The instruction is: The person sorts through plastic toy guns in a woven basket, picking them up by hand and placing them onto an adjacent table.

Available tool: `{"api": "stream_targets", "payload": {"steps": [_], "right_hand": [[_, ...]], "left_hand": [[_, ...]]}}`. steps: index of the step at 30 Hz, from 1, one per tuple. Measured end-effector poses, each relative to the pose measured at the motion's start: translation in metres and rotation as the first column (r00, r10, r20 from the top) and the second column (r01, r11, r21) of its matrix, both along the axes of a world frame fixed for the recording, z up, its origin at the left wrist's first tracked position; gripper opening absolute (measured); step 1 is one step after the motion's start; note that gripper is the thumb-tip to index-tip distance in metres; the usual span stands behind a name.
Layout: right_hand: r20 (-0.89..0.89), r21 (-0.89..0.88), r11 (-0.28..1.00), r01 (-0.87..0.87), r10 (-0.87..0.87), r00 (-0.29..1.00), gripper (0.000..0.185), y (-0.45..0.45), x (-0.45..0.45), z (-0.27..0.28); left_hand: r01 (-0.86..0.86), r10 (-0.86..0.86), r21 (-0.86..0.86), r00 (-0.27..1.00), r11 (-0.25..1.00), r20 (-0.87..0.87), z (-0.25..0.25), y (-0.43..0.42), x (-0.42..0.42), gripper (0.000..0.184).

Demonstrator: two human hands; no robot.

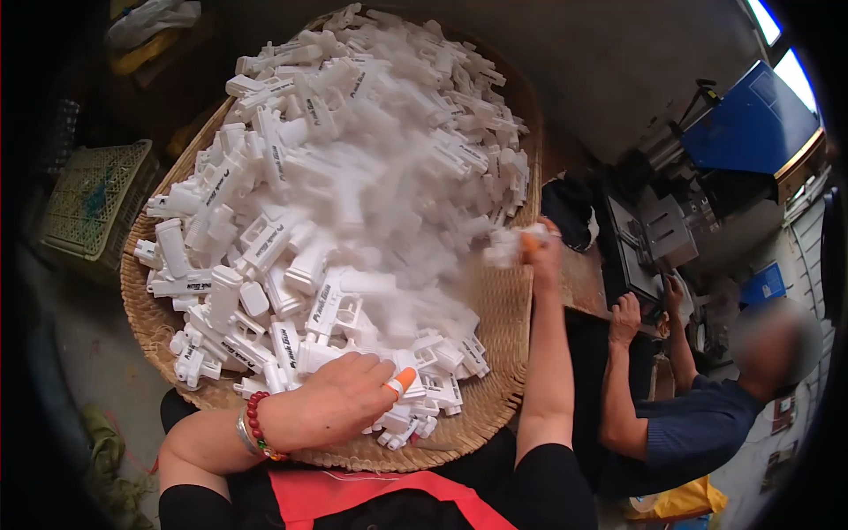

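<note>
White plastic pistol-shaped pieces (331, 305) heaped loosely in my tan woven basket (499, 389): one careless nudge could slide some over the left rim! Near edge, my left hand (340, 402) rests fingers-curled on them; gripping, I can't tell. Further right, my right hand (544, 246) pinches a blurred white piece (503, 248), heap to its left.

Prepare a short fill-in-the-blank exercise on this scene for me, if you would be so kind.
1. The lettering on the toy guns in the woven basket is ____.
2. The beaded bracelet is worn on the person's ____ wrist.
3. The blurred piece in the right hand is ____ in colour.
4. The bright cloth just below the basket in the view is ____.

Missing words: black; left; white; red.
</note>
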State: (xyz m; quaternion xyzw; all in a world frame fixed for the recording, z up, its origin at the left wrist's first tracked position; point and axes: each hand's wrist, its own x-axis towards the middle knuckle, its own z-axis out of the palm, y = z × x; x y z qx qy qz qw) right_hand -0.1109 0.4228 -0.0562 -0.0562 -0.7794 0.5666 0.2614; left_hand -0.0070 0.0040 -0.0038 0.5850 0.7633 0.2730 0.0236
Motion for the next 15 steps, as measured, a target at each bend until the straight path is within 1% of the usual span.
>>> {"api": "stream_targets", "payload": {"steps": [1,2,3,4,6,7,8,9,10,11,12,13,14,15], "right_hand": [[-0.018,-0.06,0.997,0.047,-0.049,0.999,0.046,0.027,0.017,0.011],[0.009,-0.112,0.985,0.131,-0.131,0.991,0.048,0.033,0.041,0.034],[-0.015,-0.195,0.971,0.137,-0.143,0.99,0.048,0.06,0.058,0.034],[0.027,-0.26,0.931,0.255,-0.257,0.966,0.046,0.071,0.073,0.039],[0.083,-0.374,0.835,0.403,-0.402,0.912,0.048,0.1,0.095,0.029],[0.068,-0.276,0.851,0.446,-0.446,0.892,0.049,0.127,0.108,0.018],[-0.075,-0.031,0.863,0.505,-0.506,0.86,0.049,0.133,0.117,0.015],[-0.224,0.205,0.801,0.563,-0.522,0.823,0.049,0.135,0.123,0.013],[-0.34,0.477,0.639,0.603,-0.498,0.797,0.049,0.124,0.127,0.02],[-0.373,0.658,0.484,0.577,-0.457,0.808,0.048,0.112,0.13,0.025],[-0.391,0.798,0.295,0.525,-0.41,0.824,0.048,0.098,0.132,0.03],[-0.287,0.877,0.215,0.43,-0.484,0.827,0.051,0.099,0.131,0.022],[-0.157,0.951,0.105,0.29,-0.645,0.748,0.052,0.125,0.125,-0.005],[-0.075,0.985,0.08,0.156,-0.613,0.787,0.051,0.127,0.127,-0.008]], "left_hand": [[0.005,-0.005,0.011,1.0,1.0,-0.014,-0.002,0.001,0.001,0.046],[0.012,-0.012,0.021,1.0,1.0,-0.016,-0.002,0.002,0.002,0.046],[0.019,-0.019,0.009,1.0,1.0,-0.018,-0.001,0.004,0.004,0.046],[0.027,-0.027,-0.005,0.999,1.0,-0.019,-0.001,0.006,0.006,0.046],[0.042,-0.042,0.003,0.999,0.999,-0.006,-0.002,0.009,0.01,0.046],[0.048,-0.048,0.007,0.999,0.999,0.007,-0.003,0.011,0.012,0.045],[0.053,-0.053,0.006,0.999,0.999,0.001,-0.004,0.012,0.012,0.045],[0.051,-0.051,-0.005,0.999,0.999,-0.002,-0.006,0.012,0.013,0.045],[0.048,-0.048,-0.017,0.999,0.999,-0.004,-0.008,0.013,0.013,0.044],[0.052,-0.053,-0.021,0.999,0.998,-0.006,-0.009,0.013,0.012,0.044],[0.053,-0.053,-0.017,0.999,0.998,-0.005,-0.01,0.014,0.011,0.043],[0.051,-0.051,-0.013,0.999,0.999,-0.001,-0.01,0.014,0.012,0.042],[0.044,-0.044,-0.019,0.999,0.999,0.007,-0.009,0.014,0.012,0.042],[0.057,-0.056,-0.023,0.998,0.998,0.016,-0.007,0.014,0.012,0.042]]}}
